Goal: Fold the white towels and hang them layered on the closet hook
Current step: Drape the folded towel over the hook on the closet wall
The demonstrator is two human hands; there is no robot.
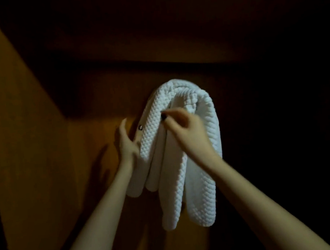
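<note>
White towels (201, 190) hang layered over the closet hook (140, 128) while I see my right grip (181, 127) pinching a front fold, my left grip (127, 142) released beside them.

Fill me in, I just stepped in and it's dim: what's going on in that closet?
A person is hanging folded white towels on the closet's back wall. The towels drape in layers over a hook that is hidden beneath them; only its mounting plate shows. The right hand pinches a fold near the top, while the left hand, fingers open, sits at the towels' left edge.
</note>
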